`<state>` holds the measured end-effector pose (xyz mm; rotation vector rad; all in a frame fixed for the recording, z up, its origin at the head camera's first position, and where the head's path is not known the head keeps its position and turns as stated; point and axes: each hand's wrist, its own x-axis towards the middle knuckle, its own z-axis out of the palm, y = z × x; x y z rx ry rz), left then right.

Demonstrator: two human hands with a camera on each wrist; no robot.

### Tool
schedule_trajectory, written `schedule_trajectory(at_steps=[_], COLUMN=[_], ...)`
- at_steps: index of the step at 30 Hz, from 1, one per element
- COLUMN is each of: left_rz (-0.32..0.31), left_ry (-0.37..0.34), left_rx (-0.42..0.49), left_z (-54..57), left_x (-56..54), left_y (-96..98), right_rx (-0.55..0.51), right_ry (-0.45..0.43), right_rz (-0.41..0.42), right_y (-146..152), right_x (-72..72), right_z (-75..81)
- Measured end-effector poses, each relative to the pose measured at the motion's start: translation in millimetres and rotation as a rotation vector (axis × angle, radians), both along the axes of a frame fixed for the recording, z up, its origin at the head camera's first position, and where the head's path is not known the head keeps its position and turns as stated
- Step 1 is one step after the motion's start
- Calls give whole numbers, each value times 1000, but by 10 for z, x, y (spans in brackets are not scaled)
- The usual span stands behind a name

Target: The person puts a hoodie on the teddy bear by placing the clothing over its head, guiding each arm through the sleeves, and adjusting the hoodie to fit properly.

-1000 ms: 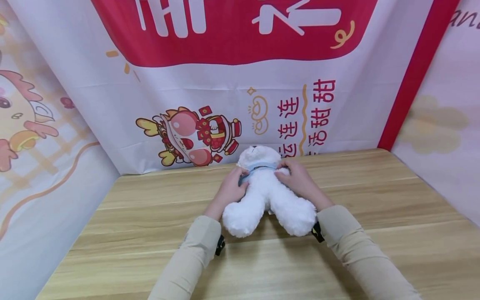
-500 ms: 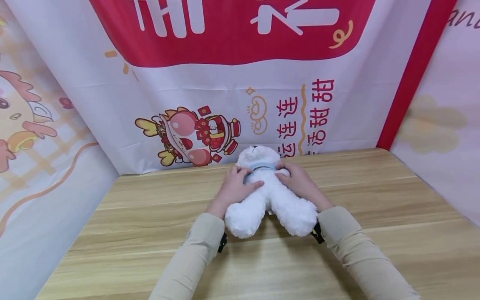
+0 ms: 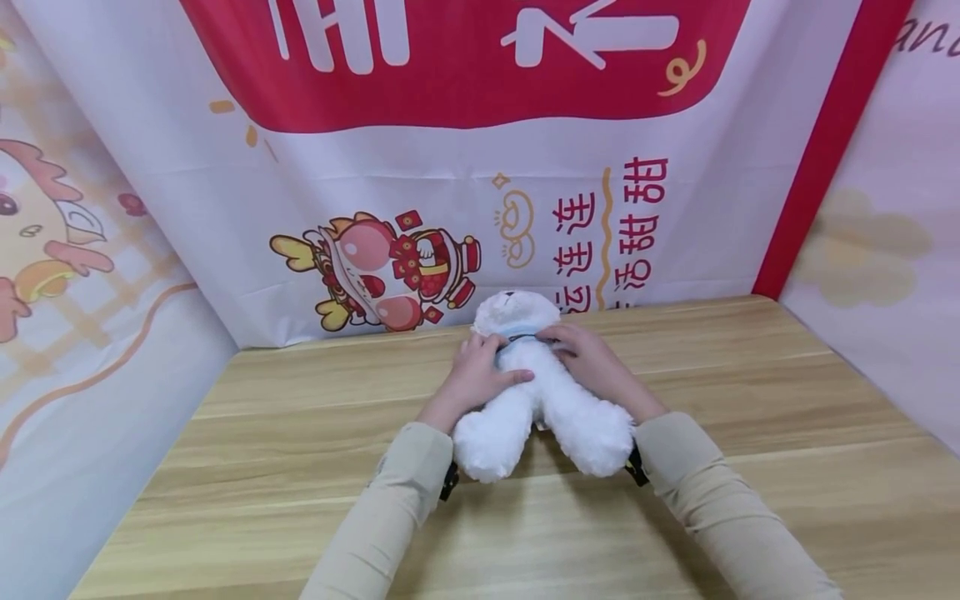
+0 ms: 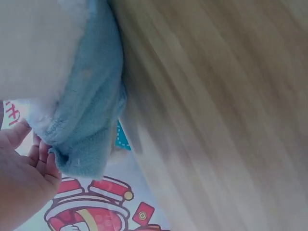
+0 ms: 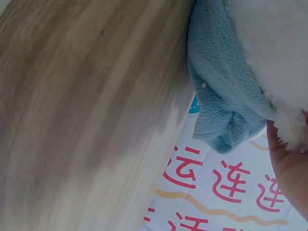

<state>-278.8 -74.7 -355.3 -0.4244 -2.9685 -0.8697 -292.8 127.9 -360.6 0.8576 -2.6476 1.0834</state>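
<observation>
A white plush toy (image 3: 517, 312) lies on its back on the wooden table, legs spread toward me and head at the back edge. A light blue garment (image 4: 91, 101) covers its back and sides, with a band across the neck. My left hand (image 3: 476, 372) lies at the toy's left side, thumb over its chest and curled fingers gripping the garment's edge by the shoulder. On the other side, my right hand (image 3: 596, 367) pinches the garment's edge near the toy's right arm. The right fingertips are partly hidden by white fur in the right wrist view.
The wooden table (image 3: 300, 433) ends against a white hanging cloth (image 3: 405, 158) with red lettering and a cartoon figure. Printed cloths (image 3: 97, 333) also stand along the sides. A black strap (image 3: 637, 467) shows at the right wrist.
My left hand has shifted inward, its thumb now over the toy's chest. The right fingers have moved from the toy's arm toward the neck, lifting the garment's edge.
</observation>
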Motion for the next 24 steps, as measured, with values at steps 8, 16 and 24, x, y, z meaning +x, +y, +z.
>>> schedule_trajectory(at_steps=[8,16,24], left_rz=[-19,-9,-56], left_ry=[90,94,107], left_rx=[124,136,79], left_z=[-13,-29,-63], left_x=[12,38,18], left_y=[54,64,60], right_rx=[67,51,65], right_ry=[-59,-8,-52], right_rz=[-42,-89,-51], right_y=[7,12,53], right_x=[2,7,7], right_z=[-1,17,39])
